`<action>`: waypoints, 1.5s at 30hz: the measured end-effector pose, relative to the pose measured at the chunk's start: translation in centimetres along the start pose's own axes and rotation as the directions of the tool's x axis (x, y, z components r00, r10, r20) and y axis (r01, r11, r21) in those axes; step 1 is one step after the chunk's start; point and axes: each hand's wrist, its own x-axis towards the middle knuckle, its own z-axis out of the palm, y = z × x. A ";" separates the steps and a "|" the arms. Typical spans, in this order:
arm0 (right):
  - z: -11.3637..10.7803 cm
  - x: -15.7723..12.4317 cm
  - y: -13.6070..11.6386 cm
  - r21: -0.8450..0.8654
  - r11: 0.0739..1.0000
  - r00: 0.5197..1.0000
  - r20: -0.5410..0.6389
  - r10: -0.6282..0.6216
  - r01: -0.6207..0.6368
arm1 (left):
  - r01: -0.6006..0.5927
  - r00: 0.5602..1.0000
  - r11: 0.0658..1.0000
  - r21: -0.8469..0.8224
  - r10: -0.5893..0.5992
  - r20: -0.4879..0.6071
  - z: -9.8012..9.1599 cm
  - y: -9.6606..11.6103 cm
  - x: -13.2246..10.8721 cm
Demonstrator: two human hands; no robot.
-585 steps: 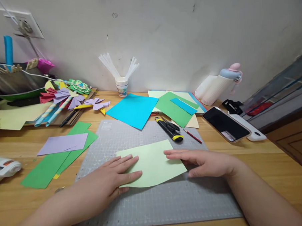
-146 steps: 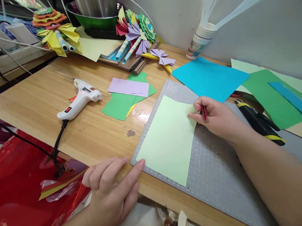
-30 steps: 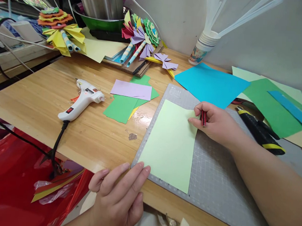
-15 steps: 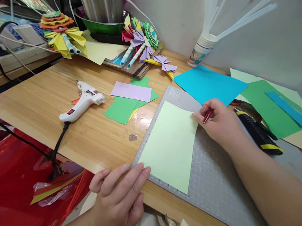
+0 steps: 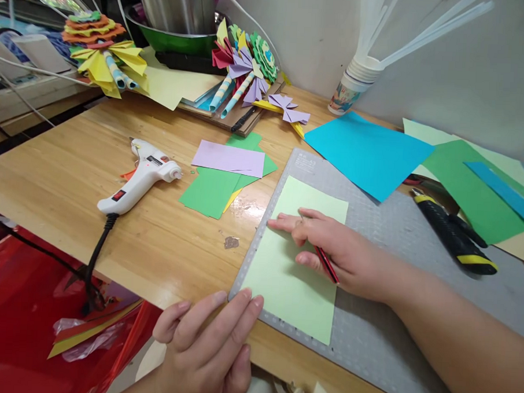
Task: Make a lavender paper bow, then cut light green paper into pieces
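A light green sheet of paper point(image 5: 296, 302) lies on the grey cutting mat point(image 5: 381, 335). Over its middle is my right hand point(image 5: 329, 240), with some fingers stretched toward the sheet's left edge. A slim red-and-black pencil point(image 5: 327, 264) is held in that hand, slanting back under the palm; its tip is hidden. My left hand point(image 5: 212, 339) rests at the table's front edge, holding nothing. Its fingers are extended, and the fingertips are at the near left corner of the sheet and mat.
A white glue gun point(image 5: 137, 173) lies left of stacked green and lilac paper pieces point(image 5: 229, 158). Blue paper point(image 5: 368, 149) overlaps the mat's far edge. A black-and-yellow cutter point(image 5: 454, 234) lies at right. Paper cups point(image 5: 356, 82) and paper flowers point(image 5: 246, 62) stand behind. A red bag point(image 5: 31, 308) hangs at front left.
My right hand has moved from the sheet's far right corner left and nearer, over its middle, and its fingers have stretched out. The far edge looks flatter. My left hand has hardly moved.
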 end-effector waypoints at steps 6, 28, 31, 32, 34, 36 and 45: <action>-0.7 1.2 1.5 -0.086 0.992 0.988 -0.129 0.083 -0.095 | -0.003 1.000 1.000 -0.007 0.003 0.003 0.0 0.0 0.3; -0.2 1.1 1.9 -0.187 0.972 0.977 -0.185 0.105 -0.140 | 0.035 0.997 0.996 -0.078 -0.030 0.071 -0.6 0.1 0.0; -0.2 1.2 1.8 -0.184 0.974 0.977 -0.191 0.099 -0.135 | 0.034 0.995 0.996 -0.087 -0.025 0.101 -0.6 0.0 -0.1; -0.2 1.2 1.8 -0.184 0.974 0.977 -0.191 0.096 -0.132 | 0.030 0.993 0.996 -0.085 -0.021 0.113 -0.6 0.0 -0.1; -0.3 1.2 1.8 -0.184 0.975 0.978 -0.189 0.091 -0.127 | 0.029 0.991 0.997 -0.068 -0.020 0.130 -0.7 0.1 0.0; -0.3 1.2 1.9 -0.182 0.975 0.978 -0.190 0.089 -0.124 | 0.031 0.991 0.999 -0.036 -0.026 0.134 -0.8 0.4 0.4; -0.3 1.1 1.6 -0.201 0.972 0.979 -0.186 0.082 -0.119 | -0.201 0.944 0.978 -0.050 0.207 0.258 -1.6 0.5 2.7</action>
